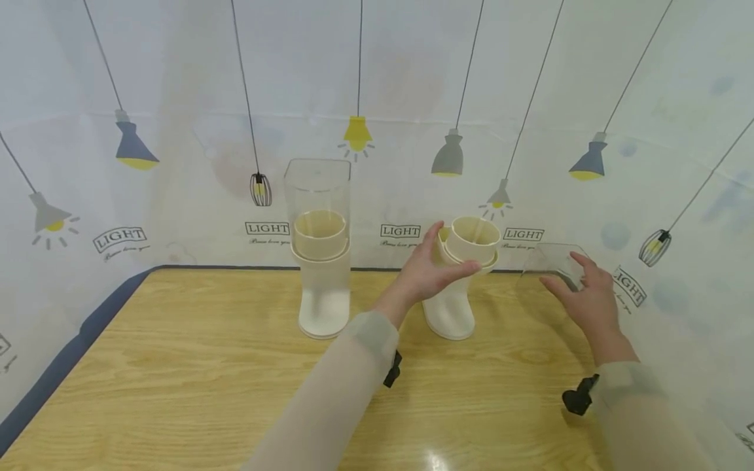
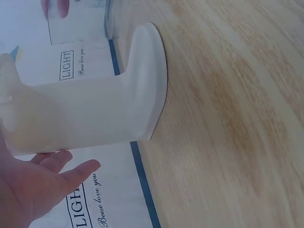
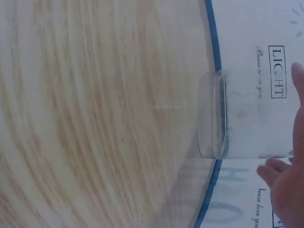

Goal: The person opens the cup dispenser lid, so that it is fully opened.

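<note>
A white pet feeder base stands on the table with a round cream cup at its top. My left hand grips its upper rim, thumb in front and fingers round the left side. In the left wrist view, that hand lies along the white body. To the right, my right hand holds a clear plastic container between thumb and fingers. The right wrist view shows the clear container close to the table's back edge; whether it touches the tabletop, I cannot tell.
Left of my hands stands a similar white feeder topped by a clear container. Both feeders are near the back edge of the wooden table. A cloth backdrop printed with hanging lamps rises behind and beside it.
</note>
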{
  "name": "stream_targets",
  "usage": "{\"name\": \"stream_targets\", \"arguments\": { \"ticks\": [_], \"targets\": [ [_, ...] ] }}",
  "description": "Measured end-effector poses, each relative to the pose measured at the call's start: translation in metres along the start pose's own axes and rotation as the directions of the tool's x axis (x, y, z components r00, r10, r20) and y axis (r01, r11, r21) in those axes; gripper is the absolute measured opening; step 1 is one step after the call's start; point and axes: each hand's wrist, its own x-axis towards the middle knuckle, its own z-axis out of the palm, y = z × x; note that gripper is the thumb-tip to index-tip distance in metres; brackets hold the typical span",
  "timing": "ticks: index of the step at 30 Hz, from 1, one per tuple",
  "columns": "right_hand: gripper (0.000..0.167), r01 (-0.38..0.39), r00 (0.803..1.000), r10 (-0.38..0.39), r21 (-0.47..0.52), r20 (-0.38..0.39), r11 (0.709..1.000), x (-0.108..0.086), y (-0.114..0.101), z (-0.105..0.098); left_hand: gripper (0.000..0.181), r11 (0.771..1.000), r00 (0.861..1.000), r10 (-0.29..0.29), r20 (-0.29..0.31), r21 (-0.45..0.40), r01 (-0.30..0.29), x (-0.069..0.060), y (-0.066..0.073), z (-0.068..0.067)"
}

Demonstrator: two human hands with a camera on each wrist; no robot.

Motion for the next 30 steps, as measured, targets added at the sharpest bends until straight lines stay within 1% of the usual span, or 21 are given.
{"name": "stream_targets", "arguments": {
  "ticks": [2,5,7,9,11,13,15,18,19,22,24,27,30],
  "targets": [
    [0.103,-0.005,1.000,0.005,-0.001,0.017,1.000,0.001,0.000,-0.002,0.125,1.000,1.000,-0.011,-0.002,0.000,0.011,-0.002,0.000,-0.001],
    [0.107,-0.004,1.000,0.004,-0.005,0.006,1.000,0.001,-0.002,-0.006,0.133,0.999,1.000,-0.028,-0.006,-0.018,0.028,-0.007,-0.001,-0.002],
    [0.104,0.010,0.999,-0.010,0.002,-0.035,1.000,-0.001,-0.007,-0.010,0.136,0.999,0.999,-0.034,-0.015,-0.026,0.034,-0.012,-0.002,-0.005],
    [0.095,0.031,0.993,-0.027,0.026,-0.112,0.999,-0.006,-0.019,-0.014,0.133,1.000,0.999,-0.024,-0.023,-0.018,0.024,-0.020,-0.003,-0.009],
    [0.082,0.063,0.981,-0.050,0.062,-0.186,0.996,-0.012,-0.034,-0.019,0.123,1.000,1.000,-0.006,-0.019,0.001,0.006,-0.030,-0.003,-0.016],
    [0.071,0.087,0.969,-0.062,0.094,-0.237,0.992,-0.023,-0.054,-0.023,0.108,0.999,0.999,0.036,-0.005,0.019,-0.035,-0.043,-0.002,-0.024],
    [0.062,0.127,0.964,-0.095,0.118,-0.248,0.985,-0.035,-0.074,-0.026,0.094,0.997,0.997,0.078,0.028,0.020,-0.079,-0.057,0.001,-0.034],
    [0.055,0.203,0.959,-0.169,0.138,-0.227,0.969,-0.056,-0.101,-0.025,0.072,0.989,0.987,0.149,0.062,-0.002,-0.149,-0.076,0.005,-0.048],
    [0.053,0.238,0.955,-0.203,0.148,-0.218,0.960,-0.062,-0.108,-0.024,0.067,0.986,0.983,0.168,0.070,-0.009,-0.168,-0.082,0.006,-0.053],
    [0.047,0.336,0.932,-0.301,0.169,-0.203,0.927,-0.079,-0.131,-0.017,0.055,0.979,0.977,0.203,0.067,-0.007,-0.203,-0.097,0.009,-0.065],
    [0.045,0.393,0.912,-0.359,0.179,-0.198,0.902,-0.088,-0.144,-0.013,0.052,0.977,0.975,0.214,0.062,0.010,-0.215,-0.106,0.010,-0.072],
    [0.044,0.479,0.875,-0.448,0.188,-0.185,0.857,-0.098,-0.162,-0.007,0.045,0.972,0.972,0.228,0.054,0.039,-0.230,-0.119,0.013,-0.081],
    [0.043,0.562,0.826,-0.537,0.188,-0.171,0.805,-0.106,-0.175,0.000,0.037,0.965,0.966,0.255,0.052,0.056,-0.258,-0.129,0.014,-0.090]
  ]
}}
